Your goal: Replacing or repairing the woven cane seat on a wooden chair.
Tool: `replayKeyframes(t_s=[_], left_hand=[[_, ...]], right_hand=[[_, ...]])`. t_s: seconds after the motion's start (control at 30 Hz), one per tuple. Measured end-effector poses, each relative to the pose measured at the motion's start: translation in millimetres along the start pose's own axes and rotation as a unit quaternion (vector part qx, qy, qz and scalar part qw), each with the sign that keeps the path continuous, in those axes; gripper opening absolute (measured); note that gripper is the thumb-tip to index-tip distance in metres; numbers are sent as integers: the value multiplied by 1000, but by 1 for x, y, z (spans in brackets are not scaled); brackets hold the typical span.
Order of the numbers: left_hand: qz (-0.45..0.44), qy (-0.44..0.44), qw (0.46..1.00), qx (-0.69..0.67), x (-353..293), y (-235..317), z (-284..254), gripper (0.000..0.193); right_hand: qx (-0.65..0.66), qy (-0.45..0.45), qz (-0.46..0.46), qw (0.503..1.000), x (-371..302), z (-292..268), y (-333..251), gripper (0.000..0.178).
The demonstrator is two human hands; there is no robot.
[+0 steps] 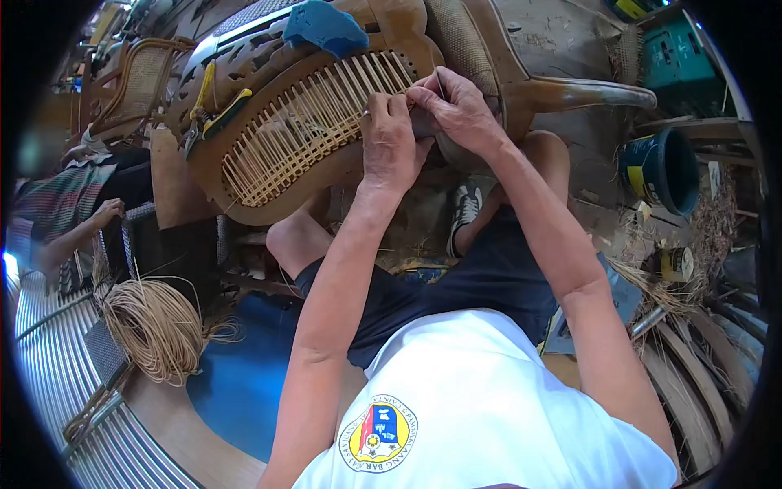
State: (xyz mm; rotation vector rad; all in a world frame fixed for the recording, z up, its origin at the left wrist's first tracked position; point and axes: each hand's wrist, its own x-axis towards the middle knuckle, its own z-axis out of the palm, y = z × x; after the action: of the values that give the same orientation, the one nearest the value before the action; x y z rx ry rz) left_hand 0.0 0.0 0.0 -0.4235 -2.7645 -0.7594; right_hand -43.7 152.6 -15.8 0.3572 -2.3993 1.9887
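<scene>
An oval opening in a carved wooden chair frame [265, 216] holds a lattice of pale cane strips [293, 155]. Cross strips are woven through its near-left part, while the far right has mostly parallel strips. Along the right side of this opening, my left hand [389, 143] is closed, its fingertips pressed at the edge of the cane; what they grip is hidden. Just beside it, my right hand [460, 110] pinches with thumb and forefinger, and a thin dark sliver shows at its fingers, too small to name. Yellow-handled pliers [213, 114] lie on the frame's left side.
A blue cloth or sponge [324, 28] rests on the frame's far edge. At left hangs a coil of cane [155, 330], near another person's hand [107, 212]. A dark bucket [661, 171] and a green crate [680, 65] stand at right, by a curved wooden leg [590, 94].
</scene>
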Motion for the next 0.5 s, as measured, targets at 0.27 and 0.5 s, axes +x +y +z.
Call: replayKeyframes(t_s=[0.27,0.5], left_hand=[[-23,-3,1000,5,3,4,-1,67],[25,2,999,32,3,0,-2,62]], right_hand=[[-51,54,-56,996,-6,5,6,11],[-78,31,-66,994,-9,5,-1,13]])
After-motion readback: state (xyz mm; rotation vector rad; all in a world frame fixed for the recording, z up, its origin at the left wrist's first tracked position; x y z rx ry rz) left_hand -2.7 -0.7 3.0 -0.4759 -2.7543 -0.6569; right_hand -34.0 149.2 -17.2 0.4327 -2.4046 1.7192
